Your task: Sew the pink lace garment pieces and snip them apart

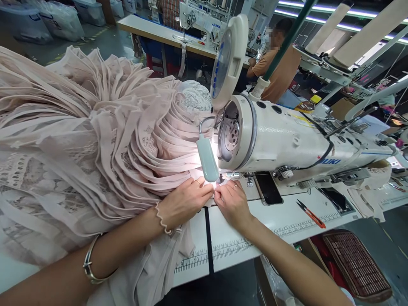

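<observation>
Under the sewing machine (274,136) head, my left hand (185,199) and my right hand (233,205) meet close together. Both are closed, fingertips pinching the edge of a pale pink lace-trimmed garment (140,170). More of the pink fabric lies in a thick gathered heap along my left forearm and hangs over the front edge. A small light-green lamp (208,159) shines on the spot just above my fingers. The glare, the lamp and my fingers hide the needle and the exact bit of cloth there.
On the white table (255,238), marked with a ruler, lie a phone (268,189) and orange-handled thread snips (310,213), right of my hand. A woven brown seat (357,263) is below right. Behind, a person (280,63) sits near another machine (204,27).
</observation>
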Available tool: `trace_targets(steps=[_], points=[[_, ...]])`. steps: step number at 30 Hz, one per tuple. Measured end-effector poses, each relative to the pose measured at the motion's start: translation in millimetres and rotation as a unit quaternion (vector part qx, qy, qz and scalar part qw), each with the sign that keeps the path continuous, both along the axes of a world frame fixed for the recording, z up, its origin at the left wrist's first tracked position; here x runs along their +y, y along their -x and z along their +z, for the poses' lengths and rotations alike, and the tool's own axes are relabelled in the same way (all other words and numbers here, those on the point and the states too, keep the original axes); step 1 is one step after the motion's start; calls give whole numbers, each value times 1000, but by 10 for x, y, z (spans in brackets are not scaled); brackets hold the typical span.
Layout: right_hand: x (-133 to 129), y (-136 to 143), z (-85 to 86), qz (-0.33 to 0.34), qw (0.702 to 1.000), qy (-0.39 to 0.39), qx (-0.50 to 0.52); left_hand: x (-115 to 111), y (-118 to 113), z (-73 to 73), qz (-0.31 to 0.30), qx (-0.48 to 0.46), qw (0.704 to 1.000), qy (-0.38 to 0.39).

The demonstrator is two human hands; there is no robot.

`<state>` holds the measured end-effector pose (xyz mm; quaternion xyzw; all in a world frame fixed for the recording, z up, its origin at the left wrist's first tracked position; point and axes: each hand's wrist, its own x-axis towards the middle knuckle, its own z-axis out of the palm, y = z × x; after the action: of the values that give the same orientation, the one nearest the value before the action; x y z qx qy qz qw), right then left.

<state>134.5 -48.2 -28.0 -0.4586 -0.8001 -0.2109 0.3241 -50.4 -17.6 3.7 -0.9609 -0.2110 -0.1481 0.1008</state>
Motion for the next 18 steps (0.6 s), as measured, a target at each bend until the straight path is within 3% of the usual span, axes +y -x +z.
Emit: trace_targets(steps=[4, 6, 12, 18], points=[[19, -37, 30, 17, 983, 77, 163, -17, -17, -20, 10, 9, 1000, -23], [14, -82, 48, 24, 973, 113, 198, -13, -18, -38, 9, -9, 999, -40], [6, -208, 34, 74, 983, 101, 134, 30, -32, -96, -23, -87, 992, -91], [-30, -212, 94, 84, 987, 94, 98, 56, -43, -135, -30, -86, 994, -66]])
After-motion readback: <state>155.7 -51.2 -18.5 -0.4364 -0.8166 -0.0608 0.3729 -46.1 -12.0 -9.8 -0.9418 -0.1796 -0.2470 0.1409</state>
